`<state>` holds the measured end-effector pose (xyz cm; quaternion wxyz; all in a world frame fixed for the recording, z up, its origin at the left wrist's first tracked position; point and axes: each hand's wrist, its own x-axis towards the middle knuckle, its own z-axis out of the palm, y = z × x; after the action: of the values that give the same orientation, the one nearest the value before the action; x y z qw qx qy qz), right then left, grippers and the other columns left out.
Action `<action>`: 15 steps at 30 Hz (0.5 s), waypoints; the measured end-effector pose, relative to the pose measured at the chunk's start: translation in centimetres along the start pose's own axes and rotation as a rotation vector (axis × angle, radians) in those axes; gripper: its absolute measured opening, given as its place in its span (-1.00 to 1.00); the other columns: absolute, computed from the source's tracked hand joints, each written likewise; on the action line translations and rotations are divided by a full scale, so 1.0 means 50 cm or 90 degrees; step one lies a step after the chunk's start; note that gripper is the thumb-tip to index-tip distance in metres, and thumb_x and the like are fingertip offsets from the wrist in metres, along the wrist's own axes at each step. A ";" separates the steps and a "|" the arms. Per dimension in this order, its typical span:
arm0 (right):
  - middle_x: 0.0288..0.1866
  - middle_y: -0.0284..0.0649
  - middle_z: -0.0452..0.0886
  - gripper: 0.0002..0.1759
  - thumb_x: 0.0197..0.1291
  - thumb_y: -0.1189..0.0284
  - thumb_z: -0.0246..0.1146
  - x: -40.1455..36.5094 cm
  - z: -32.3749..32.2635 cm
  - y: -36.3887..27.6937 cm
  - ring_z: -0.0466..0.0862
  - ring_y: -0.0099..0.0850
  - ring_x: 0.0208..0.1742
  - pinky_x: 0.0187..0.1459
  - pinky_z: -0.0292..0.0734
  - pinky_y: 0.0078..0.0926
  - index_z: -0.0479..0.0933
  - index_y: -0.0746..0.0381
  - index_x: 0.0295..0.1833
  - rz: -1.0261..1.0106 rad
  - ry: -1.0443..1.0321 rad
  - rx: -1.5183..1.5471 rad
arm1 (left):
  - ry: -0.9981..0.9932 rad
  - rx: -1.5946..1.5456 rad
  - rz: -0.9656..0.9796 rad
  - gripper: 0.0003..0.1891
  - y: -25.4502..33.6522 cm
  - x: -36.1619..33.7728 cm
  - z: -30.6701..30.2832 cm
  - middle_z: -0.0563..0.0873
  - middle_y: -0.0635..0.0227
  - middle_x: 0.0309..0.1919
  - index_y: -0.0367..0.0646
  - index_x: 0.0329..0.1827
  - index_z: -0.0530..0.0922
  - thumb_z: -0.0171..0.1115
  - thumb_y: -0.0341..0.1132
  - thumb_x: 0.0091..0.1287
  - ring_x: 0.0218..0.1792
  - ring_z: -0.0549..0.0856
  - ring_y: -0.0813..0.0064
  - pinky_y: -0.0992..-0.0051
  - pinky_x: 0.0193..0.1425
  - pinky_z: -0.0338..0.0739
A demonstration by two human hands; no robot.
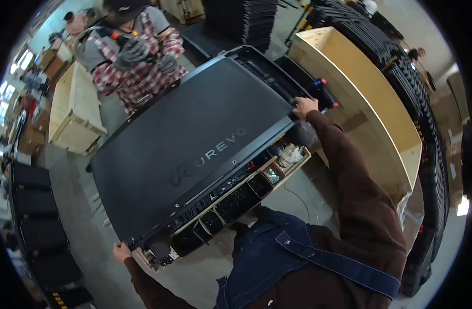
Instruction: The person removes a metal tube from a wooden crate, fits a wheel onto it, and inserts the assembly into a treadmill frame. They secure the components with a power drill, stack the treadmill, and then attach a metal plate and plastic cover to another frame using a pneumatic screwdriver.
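A black treadmill [195, 118] with UREVO lettering on its belt lies flat in front of me. My left hand [122, 252] holds its near left corner, fingers curled at the edge and partly hidden. At the near right corner, my right hand [305, 107] is closed over the frame rail beside the open motor end. Along the near side, below the rail, runs a wooden parts tray [223, 226] whose compartments hold dark small parts. Crumpled clear plastic [291, 156] sits at the tray's right end. A dark power tool [324, 92] with red ends is just beyond my right hand.
Across the treadmill stands a co-worker in a checked shirt [128, 92] and grey gloves. A large plywood box [359, 87] is close on the right, another wooden crate [76, 113] at the left. Black treadmill decks [40, 206] line the left, with tall black stacks [259, 23] behind.
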<state>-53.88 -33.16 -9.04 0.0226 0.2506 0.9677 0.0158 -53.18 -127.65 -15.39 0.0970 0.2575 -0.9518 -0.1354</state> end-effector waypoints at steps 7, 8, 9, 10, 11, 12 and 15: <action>0.07 -0.11 0.72 -0.32 -0.09 -0.06 0.52 -0.074 -0.080 0.020 0.70 -0.08 0.13 0.04 0.58 -0.12 0.63 0.12 0.09 -0.020 0.078 0.278 | -0.135 -0.370 -0.004 -0.71 -0.120 0.032 0.018 0.59 0.39 -0.52 -0.18 -0.15 0.60 0.44 -0.15 0.34 -0.47 0.56 0.54 0.39 -0.39 0.51; -0.05 -0.09 0.75 -0.52 0.11 0.11 0.46 -0.128 -0.098 0.005 0.73 -0.06 0.01 -0.03 0.62 -0.24 0.63 0.18 0.05 0.026 0.235 0.311 | -0.101 -0.414 -0.108 -0.69 -0.114 -0.017 -0.003 0.61 0.43 -0.46 -0.13 -0.08 0.60 0.45 -0.12 0.35 -0.46 0.57 0.56 0.42 -0.40 0.51; -0.15 -0.10 0.75 -0.61 0.18 0.21 0.42 -0.147 -0.052 0.029 0.75 -0.11 -0.10 -0.08 0.63 -0.27 0.64 0.19 0.04 0.078 0.315 0.424 | -0.061 -0.456 -0.212 -0.67 -0.089 -0.059 -0.029 0.63 0.47 -0.41 -0.09 -0.02 0.60 0.45 -0.09 0.36 -0.44 0.58 0.57 0.46 -0.42 0.51; -0.24 -0.11 0.76 -0.71 0.25 0.30 0.38 -0.169 -0.006 0.061 0.76 -0.16 -0.20 -0.14 0.64 -0.30 0.64 0.20 0.02 0.135 0.395 0.537 | -0.094 -0.522 -0.270 -0.69 -0.147 -0.096 -0.019 0.64 0.46 -0.37 -0.05 -0.02 0.62 0.44 -0.07 0.37 -0.42 0.59 0.54 0.44 -0.41 0.52; -0.43 -0.22 0.67 -0.82 0.34 0.45 0.30 -0.218 0.015 0.076 0.68 -0.48 -0.44 -0.34 0.60 -0.51 0.62 0.29 -0.01 0.135 0.391 0.610 | -0.128 -0.586 -0.329 -0.71 -0.203 -0.131 0.011 0.66 0.44 -0.33 -0.02 -0.02 0.65 0.42 -0.06 0.38 -0.40 0.61 0.51 0.43 -0.40 0.53; -0.43 -0.25 0.65 -0.83 0.35 0.46 0.30 -0.265 0.073 0.111 0.66 -0.52 -0.46 -0.37 0.59 -0.52 0.61 0.30 -0.03 0.146 0.245 0.698 | -0.052 -0.580 -0.417 -0.72 -0.183 -0.219 0.037 0.67 0.32 -0.40 -0.05 -0.04 0.63 0.40 -0.06 0.41 -0.48 0.62 0.45 0.44 -0.52 0.49; -0.45 -0.28 0.65 -0.83 0.30 0.45 0.32 -0.390 0.178 0.179 0.66 -0.52 -0.50 -0.46 0.60 -0.54 0.60 0.31 -0.06 0.191 -0.262 0.823 | -0.461 -0.524 -0.752 -0.75 -0.172 -0.512 0.100 0.65 0.29 -0.43 -0.05 -0.01 0.61 0.06 -0.10 0.56 -0.49 0.64 0.41 0.39 -0.49 0.57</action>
<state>-32.03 -34.64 -16.88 0.0497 0.3428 0.7140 -0.6084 -28.74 -120.55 -25.69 -0.2184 0.6022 -0.5044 -0.5790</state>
